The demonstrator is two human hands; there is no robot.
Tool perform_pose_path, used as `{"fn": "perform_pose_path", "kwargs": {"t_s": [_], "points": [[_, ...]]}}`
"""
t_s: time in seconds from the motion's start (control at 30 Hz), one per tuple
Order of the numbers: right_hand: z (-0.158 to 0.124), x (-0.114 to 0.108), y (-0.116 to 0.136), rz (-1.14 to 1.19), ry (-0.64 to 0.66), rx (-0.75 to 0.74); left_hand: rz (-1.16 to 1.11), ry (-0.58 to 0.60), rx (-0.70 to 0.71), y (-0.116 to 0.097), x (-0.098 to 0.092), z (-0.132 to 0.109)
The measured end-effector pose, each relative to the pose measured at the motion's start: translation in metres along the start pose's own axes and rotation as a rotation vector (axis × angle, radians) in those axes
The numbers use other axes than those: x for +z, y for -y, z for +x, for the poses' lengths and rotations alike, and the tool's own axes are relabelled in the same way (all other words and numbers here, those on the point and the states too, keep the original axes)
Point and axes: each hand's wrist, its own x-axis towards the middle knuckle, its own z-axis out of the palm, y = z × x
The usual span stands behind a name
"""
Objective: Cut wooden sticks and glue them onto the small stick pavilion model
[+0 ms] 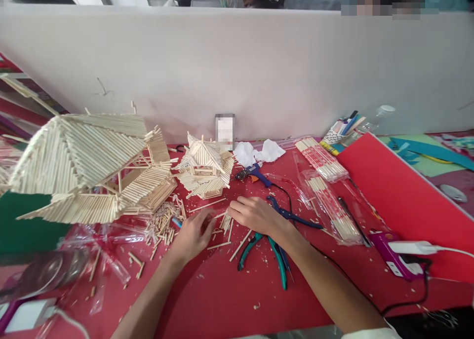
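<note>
Broadly, the red worktop (229, 299) is carrying a big stick house (89, 166) at ten o'clock. The left hand (192, 235), grip released, and the right hand (255, 214), grip impossible to tell, are meeting at eleven o'clock of the teal pliers (277, 260), touching loose sticks (226, 223).

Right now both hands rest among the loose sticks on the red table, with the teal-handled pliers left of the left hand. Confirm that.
One slip: the head view shows the teal-handled pliers lying by the wrist of the right hand, not left of the left hand. The rest holds.
</note>
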Motion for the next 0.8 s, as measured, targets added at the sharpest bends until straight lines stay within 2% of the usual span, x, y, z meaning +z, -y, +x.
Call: {"fn": "perform_pose_path", "kwargs": {"t_s": [0.07, 0.13, 0.27, 0.33, 0.4, 0.47, 0.53, 0.67, 0.8], "points": [[0.004, -0.002, 0.002, 0.025, 0.011, 0.039, 0.012, 0.011, 0.032, 0.003, 0.002, 0.001], [0.002, -0.007, 0.003, 0.067, 0.008, 0.161, 0.036, -0.007, 0.027, 0.005, 0.001, 0.002], [-0.031, -0.018, 0.004, 0.112, 0.011, 0.588, 0.067, -0.022, -0.078, 0.006, -0.01, 0.003], [-0.059, -0.021, 0.005, 0.095, 0.108, 0.744, 0.061, -0.024, -0.096, 0.008, -0.017, 0.003], [-0.086, -0.021, 0.009, 0.104, 0.253, 0.837, 0.075, -0.033, -0.078, 0.013, -0.022, 0.004], [-0.104, -0.02, 0.014, 0.124, 0.35, 0.882, 0.097, -0.061, -0.023, 0.02, -0.023, 0.005], [-0.113, -0.017, 0.02, 0.131, 0.391, 0.907, 0.13, -0.068, 0.027, 0.026, -0.022, 0.005], [-0.113, -0.011, 0.026, 0.112, 0.405, 0.948, 0.241, 0.008, 0.024, 0.029, -0.017, 0.005], [-0.11, -0.009, 0.026, 0.103, 0.379, 0.932, 0.333, 0.069, -0.006, 0.021, -0.018, 0.002]]}}
